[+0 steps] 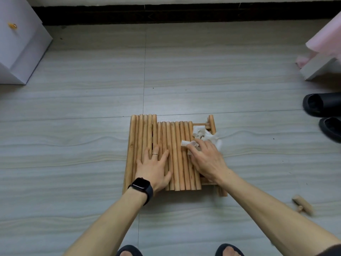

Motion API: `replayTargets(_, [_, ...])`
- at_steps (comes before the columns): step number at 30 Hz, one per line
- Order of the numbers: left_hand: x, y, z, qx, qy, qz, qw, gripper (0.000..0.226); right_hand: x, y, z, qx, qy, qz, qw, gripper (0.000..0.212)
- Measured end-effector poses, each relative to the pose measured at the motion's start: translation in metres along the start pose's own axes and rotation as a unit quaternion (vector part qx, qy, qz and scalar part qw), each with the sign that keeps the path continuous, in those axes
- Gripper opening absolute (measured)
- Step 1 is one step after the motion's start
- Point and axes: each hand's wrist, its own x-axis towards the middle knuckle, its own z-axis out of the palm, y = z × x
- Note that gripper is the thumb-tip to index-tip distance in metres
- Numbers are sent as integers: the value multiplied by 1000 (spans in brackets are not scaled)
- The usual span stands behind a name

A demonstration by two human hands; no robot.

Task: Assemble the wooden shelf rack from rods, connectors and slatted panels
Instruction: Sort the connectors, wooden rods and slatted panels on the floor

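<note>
Sorting parts looks like the step in hand. The row of pale round wooden rods point(175, 137) lies side by side on the grey floor point(73, 108), resting over a slatted wooden panel point(211, 122) that peeks out at the row's right edge. The left hand point(155, 167) presses flat on the row's middle, fingers straight and holding nothing. The right hand point(206, 159), at the row's right side, pinches one translucent white plastic connector point(185, 143). A heap of more connectors point(203, 134), too tangled to count, sits just beyond. I count about fourteen rods: six left, eight right. One loose wooden peg piece point(302, 204) lies well right of the row. The next move likely calls for lifting the connector clear and seating a rod end squarely in its socket.
</note>
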Motion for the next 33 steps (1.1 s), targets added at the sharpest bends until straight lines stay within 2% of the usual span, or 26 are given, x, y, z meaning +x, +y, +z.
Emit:
replayTargets(3, [6,4,-10,-1,6,0,1000,70,-5,6,-5,81,27,18,996,22])
replayTargets(6, [18,14,-24,1,55,44,998,68,-9,3,-11,228,138,81,960,28])
replayTargets(8, [31,29,-33,-11,73,95,993,76,-11,4,-21,316,248,172,899,29])
replayTargets(10, [46,51,-40,-22,73,145,986,86,-15,14,-31,382,302,284,826,30])
replayTargets(13, [69,88,-42,-43,62,174,982,93,-26,43,-33,455,303,411,729,25])
replayTargets(15, [83,106,-41,-50,54,165,984,93,-36,66,-25,459,269,467,706,23])
replayTargets(17, [98,114,-38,-37,47,147,987,89,-51,86,-14,410,238,505,721,24])
replayTargets(20, [110,116,-30,-16,60,134,989,70,-88,105,11,282,191,503,794,28])
replayTargets(22, [112,113,-23,-7,100,145,984,59,-117,107,32,202,107,505,832,29])
replayTargets(24, [114,110,-18,5,140,159,977,52,-142,100,50,134,43,529,837,31])
replayTargets(25, [116,110,-16,15,155,165,974,50,-151,94,56,115,36,537,835,31])
replayTargets(29, [125,112,-15,51,191,190,962,44,-179,78,61,67,80,524,845,28])
replayTargets(33, [130,114,-17,59,203,219,953,42,-203,80,54,51,86,562,821,26])
